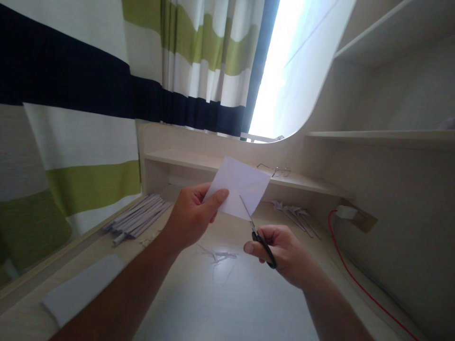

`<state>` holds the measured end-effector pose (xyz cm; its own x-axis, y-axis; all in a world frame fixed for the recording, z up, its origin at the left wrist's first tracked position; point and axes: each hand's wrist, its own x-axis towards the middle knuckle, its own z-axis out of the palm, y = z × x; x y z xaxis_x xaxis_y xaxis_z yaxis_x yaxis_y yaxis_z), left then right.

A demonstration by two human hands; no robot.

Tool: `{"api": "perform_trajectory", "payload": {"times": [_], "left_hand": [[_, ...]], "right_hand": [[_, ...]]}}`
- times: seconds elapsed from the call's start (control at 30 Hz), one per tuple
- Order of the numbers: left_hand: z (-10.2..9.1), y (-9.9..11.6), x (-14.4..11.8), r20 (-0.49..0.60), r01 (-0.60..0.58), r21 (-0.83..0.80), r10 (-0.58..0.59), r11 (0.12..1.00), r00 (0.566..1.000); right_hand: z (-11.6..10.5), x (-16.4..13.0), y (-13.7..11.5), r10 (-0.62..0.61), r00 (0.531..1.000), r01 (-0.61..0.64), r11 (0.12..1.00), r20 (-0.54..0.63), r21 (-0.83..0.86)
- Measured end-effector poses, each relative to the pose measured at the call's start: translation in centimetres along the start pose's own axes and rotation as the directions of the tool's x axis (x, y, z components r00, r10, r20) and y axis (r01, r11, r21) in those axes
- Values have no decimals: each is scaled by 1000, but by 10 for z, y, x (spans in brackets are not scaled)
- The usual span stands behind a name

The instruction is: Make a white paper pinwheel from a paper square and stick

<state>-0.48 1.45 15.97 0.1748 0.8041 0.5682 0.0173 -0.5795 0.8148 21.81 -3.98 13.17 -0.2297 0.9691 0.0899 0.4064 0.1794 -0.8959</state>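
Paper (pixel 239 187) is being pinched at its lower left corner by the left hand (pixel 192 215) above the counter (pixel 227 303), while black-handled scissors (pixel 258 234) (blades entering its lower edge) are being gripped by the right hand (pixel 284 253); cut scraps (pixel 218 255) are lying beneath.

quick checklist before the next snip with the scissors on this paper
1. Left hand has a grip on the paper, thumb on its near face: ok.
2. Right hand holds the scissors by the black handles: ok.
3. Blades meet the paper's lower edge: ok.
4. Left fingers sit clear of the blades, off to the side: ok.
5. A marked cut line on the paper: cannot tell.
6. Paper scraps lie on the desk under the hands, apart from the paper strips at the left: ok.
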Motion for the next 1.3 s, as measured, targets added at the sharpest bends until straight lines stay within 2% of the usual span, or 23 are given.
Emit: {"api": "perform_trajectory", "payload": {"times": [0.7,1.3], "left_hand": [[-2,2,0,19,-7,-5,7,1000,1000],[-1,2,0,23,-11,-10,11,1000,1000]], "right_hand": [[0,1,1,10,999,-11,1000,36,15],[0,0,1,5,1000,-6,1000,6,22]]}}
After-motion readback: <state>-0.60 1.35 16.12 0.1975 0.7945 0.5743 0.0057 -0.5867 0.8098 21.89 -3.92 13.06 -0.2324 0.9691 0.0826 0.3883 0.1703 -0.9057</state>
